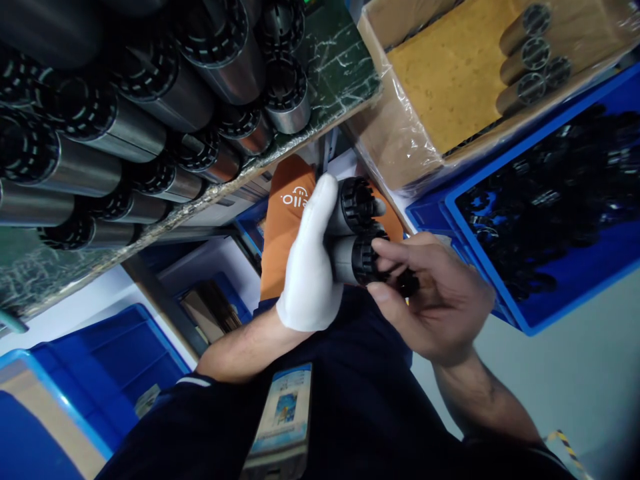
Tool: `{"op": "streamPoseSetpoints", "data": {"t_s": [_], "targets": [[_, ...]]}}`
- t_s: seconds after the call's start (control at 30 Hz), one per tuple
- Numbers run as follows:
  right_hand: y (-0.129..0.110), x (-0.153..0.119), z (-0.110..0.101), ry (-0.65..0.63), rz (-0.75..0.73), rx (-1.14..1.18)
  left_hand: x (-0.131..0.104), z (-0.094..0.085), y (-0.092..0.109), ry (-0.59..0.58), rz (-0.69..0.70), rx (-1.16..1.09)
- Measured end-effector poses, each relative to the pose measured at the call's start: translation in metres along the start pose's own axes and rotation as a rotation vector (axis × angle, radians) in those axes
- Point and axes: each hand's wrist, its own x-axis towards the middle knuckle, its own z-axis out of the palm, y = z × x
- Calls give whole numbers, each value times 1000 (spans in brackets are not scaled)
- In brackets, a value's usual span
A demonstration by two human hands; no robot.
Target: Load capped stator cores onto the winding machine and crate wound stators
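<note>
My left hand (pixel 313 267), in a white glove, is wrapped round two grey metal tubes held side by side. Black toothed rings cap both tubes: the upper tube (pixel 354 205) and the lower tube (pixel 350 260). My bare right hand (pixel 440 293) has its thumb and fingers closed at the lower tube's black ring. Another small black piece (pixel 407 283) shows between the fingers of my right hand, partly hidden by them.
Many metal tubes with black ring ends (pixel 195 107) stand on a green bench (pixel 345 60) at upper left. A cardboard box (pixel 400 127) holds more tubes. Beside it, a blue bin (pixel 530 327) holds black parts. Blue crates (pixel 115 360) are at lower left.
</note>
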Motion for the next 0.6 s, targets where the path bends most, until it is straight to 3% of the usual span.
{"op": "streamPoseSetpoints", "data": {"t_s": [0.1, 0.3, 0.47, 0.53, 0.6], "targets": [[-2, -3, 6, 51, 47, 0, -1, -1, 0, -68, -57, -58], [-1, -6, 6, 24, 36, -7, -6, -7, -1, -74, 5, 16], [10, -13, 17, 57, 158, 197, -7, -9, 1, -148, 62, -22], [14, -14, 23, 88, 144, 165, -5, -9, 1, -109, 81, -18], [17, -11, 26, 146, 35, -31, -6, -8, 1, 5, 105, -15]]}}
